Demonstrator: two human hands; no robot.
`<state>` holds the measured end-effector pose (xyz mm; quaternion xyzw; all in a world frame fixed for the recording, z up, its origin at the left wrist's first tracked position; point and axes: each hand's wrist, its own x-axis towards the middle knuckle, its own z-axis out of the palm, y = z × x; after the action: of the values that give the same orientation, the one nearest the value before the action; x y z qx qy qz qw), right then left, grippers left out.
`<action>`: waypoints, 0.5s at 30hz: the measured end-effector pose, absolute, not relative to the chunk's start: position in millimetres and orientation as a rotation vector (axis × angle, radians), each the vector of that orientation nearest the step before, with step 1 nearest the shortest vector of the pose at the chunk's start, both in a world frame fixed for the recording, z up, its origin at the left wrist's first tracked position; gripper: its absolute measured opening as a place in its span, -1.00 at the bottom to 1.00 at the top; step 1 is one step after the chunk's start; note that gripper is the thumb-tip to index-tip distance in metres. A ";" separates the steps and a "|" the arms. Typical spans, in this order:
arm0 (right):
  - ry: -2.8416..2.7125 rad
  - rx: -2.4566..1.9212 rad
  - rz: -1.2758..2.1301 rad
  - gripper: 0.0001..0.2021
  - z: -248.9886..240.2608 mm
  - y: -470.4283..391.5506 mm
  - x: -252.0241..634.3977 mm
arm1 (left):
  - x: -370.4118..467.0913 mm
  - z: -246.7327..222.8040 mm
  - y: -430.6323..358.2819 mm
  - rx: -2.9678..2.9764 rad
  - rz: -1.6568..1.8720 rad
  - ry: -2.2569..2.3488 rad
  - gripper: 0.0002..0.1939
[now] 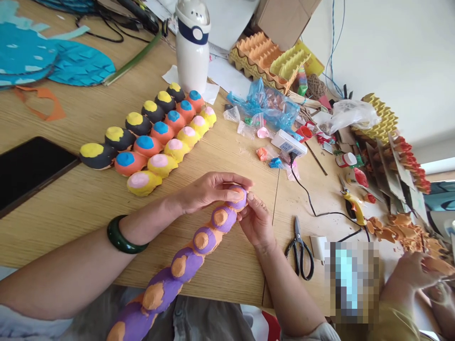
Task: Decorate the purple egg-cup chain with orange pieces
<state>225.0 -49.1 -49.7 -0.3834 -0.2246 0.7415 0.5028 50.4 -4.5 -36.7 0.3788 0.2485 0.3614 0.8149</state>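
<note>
A long strip of bumpy egg-carton cups point(187, 261), coated in purple with an orange patch on each bump, slants from my lap up over the table. Its far end is held between my two hands. My left hand point(209, 192) curls over the top of the last bump, thumb pressed on its orange patch. On the other side, my right hand point(259, 219) pinches the strip's edge with thumb and fingers; some fingertips are hidden. Beyond my left forearm lie a black and yellow strip point(137, 124), an orange and blue strip point(146, 146) and a yellow and pink strip point(162, 162).
A white bottle point(194, 57) stands behind the strips, a phone point(31, 170) at left. Scissors point(299, 251), a power strip point(288, 143) with its cable, a blue plastic bag point(263, 104) and egg trays point(270, 59) lie rightward. Another person's hands point(412, 272) work at far right.
</note>
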 end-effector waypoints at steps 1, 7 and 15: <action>-0.549 -0.929 1.788 -0.72 -49.8 -49.3 224.8 | 50.5 -37.8 -4.5 0.837 0.772 0.523 -0.62; -0.556 -0.931 1.796 -0.74 -50.1 -49.3 224.3 | 53.2 -45.7 -3.0 1.014 0.937 0.511 -0.71; -0.597 -0.966 1.784 -0.72 -49.7 -46.6 228.5 | 47.8 -36.1 -4.8 0.875 0.797 0.518 -0.53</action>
<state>228.5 -46.6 -49.7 -0.3978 -0.2457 0.7349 0.4912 47.8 -4.8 -36.1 0.4078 0.2413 0.3713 0.7985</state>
